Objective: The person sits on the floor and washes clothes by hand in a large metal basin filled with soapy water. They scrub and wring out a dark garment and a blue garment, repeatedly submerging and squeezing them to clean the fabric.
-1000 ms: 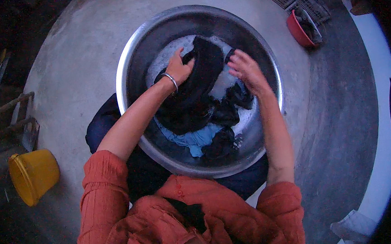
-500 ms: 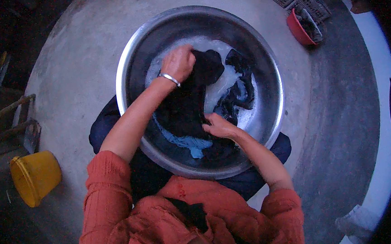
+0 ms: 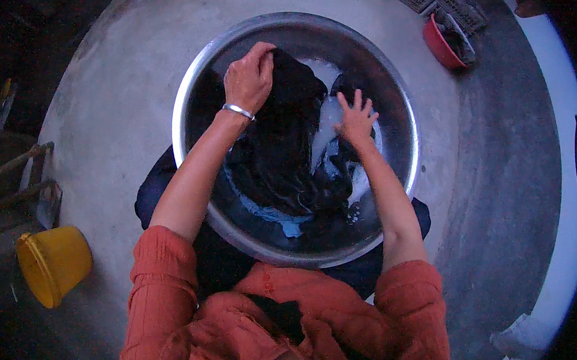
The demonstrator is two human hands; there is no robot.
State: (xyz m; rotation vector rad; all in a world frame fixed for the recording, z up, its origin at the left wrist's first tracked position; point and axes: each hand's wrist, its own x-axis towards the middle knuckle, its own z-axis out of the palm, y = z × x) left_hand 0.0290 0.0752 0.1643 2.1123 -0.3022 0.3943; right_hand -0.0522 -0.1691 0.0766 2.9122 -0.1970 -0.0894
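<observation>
A large round metal basin [image 3: 192, 96] rests between my legs, holding soapy water [image 3: 328, 120] and wet laundry. My left hand [image 3: 249, 79], with a silver bangle at the wrist, is closed on the upper end of a black garment [image 3: 279, 147] near the basin's far left side. The cloth spreads from there down across the middle of the basin. My right hand [image 3: 358, 118] has its fingers spread over the suds and the dark cloth on the right, gripping nothing. A light blue cloth [image 3: 278, 217] shows beneath the black garment at the near side.
A yellow bucket [image 3: 63, 262] lies tilted on the concrete floor [image 3: 122, 91] at the left, close to a wooden frame [image 3: 10, 166]. At the far right, a red tub [image 3: 442, 45] with things in it stands by grey plastic crates [image 3: 460, 4].
My left hand has moved farther away, drawing the black garment with it. My right hand has let go of the cloth's near edge and moved up and right, fingers now spread.
</observation>
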